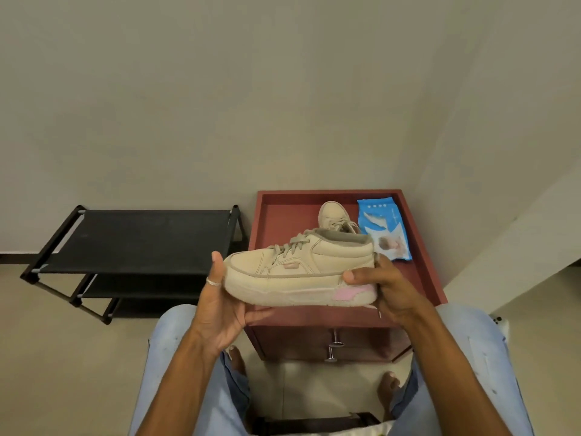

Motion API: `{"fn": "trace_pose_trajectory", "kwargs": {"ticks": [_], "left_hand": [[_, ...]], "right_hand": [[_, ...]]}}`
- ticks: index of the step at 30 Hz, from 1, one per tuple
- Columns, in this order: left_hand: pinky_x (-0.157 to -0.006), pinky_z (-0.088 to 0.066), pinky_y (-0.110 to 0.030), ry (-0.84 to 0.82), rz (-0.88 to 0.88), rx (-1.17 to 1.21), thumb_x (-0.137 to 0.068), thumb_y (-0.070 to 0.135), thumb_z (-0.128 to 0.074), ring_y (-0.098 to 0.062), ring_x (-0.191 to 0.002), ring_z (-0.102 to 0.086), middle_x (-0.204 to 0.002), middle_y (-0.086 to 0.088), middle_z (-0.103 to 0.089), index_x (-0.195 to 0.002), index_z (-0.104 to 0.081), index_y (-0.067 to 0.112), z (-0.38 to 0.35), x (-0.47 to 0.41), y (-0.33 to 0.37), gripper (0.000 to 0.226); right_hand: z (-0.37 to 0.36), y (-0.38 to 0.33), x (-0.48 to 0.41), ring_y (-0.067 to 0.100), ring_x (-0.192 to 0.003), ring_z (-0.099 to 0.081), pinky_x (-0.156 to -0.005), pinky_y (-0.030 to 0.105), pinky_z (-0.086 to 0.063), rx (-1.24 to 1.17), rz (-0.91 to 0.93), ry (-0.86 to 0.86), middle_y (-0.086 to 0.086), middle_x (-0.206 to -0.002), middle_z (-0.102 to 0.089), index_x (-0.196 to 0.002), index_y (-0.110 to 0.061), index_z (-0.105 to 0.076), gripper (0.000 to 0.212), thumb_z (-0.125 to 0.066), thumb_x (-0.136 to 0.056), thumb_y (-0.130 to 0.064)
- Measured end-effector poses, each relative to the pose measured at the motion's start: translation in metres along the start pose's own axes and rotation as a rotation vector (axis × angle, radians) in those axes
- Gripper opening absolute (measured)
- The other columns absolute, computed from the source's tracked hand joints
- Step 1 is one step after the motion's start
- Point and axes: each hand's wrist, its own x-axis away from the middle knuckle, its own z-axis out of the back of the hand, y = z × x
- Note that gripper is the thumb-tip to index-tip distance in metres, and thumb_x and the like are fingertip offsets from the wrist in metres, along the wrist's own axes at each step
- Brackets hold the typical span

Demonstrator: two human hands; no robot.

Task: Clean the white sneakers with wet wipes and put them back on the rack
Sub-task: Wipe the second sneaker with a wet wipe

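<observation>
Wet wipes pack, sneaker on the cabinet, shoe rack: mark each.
wet wipes pack [385,229]: head view, middle of the blue wrapper.
sneaker on the cabinet [331,214]: head view, its upper beyond the laces.
shoe rack [135,240]: head view, top black shelf.

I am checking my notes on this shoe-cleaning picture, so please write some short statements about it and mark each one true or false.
1. The left hand and the right hand hold one sneaker between them. True.
2. The black rack stands left of the red cabinet. True.
3. The second sneaker is on the rack. False: it is on the cabinet.
4. The wet wipes pack lies on the floor. False: it lies on the cabinet, right of the second sneaker.
5. The right hand holds a wipe. False: it grips only the sneaker's heel.
</observation>
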Motion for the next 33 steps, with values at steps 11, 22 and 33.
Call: {"fn": "trace_pose_trajectory", "kwargs": {"ticks": [11,22,33], "left_hand": [[-0.087,-0.058,-0.062,-0.033,-0.046,0.159,-0.087,0.047,-0.069,-0.046,-0.13,-0.057,-0.141,-0.025,-0.06,-0.141,-0.056,0.006,0.019,-0.006,-0.007,0.069],[-0.08,-0.059,-0.059,0.071,-0.113,-0.045,-0.079,0.016,-0.077,-0.039,-0.119,-0.066,-0.134,-0.015,-0.066,-0.132,-0.058,0.023,0.024,-0.018,-0.02,0.057],[-0.075,-0.06,-0.05,0.048,-0.071,-0.157,-0.081,0.015,-0.083,-0.035,-0.114,-0.068,-0.136,-0.017,-0.062,-0.126,-0.06,0.031,0.024,-0.019,-0.034,0.053]], "right_hand": [[0.007,0.003,-0.003,0.029,-0.122,-0.06,-0.102,0.045,-0.049,0.13,-0.046,0.082,0.01,-0.13,-0.064,-0.137,-0.014,-0.053,0.063,-0.076,-0.081,-0.028],[-0.048,0.024,0.004,0.009,-0.093,-0.06,-0.077,0.012,-0.041,0.894,0.455,0.778,-0.017,-0.097,-0.063,-0.109,-0.023,-0.071,0.02,-0.065,-0.091,-0.017],[-0.106,0.107,-0.028,0.027,-0.105,-0.056,-0.084,0.036,-0.049,1.488,0.362,0.39,0.01,-0.119,-0.057,-0.112,-0.006,-0.063,0.023,-0.058,-0.09,-0.009]]}}
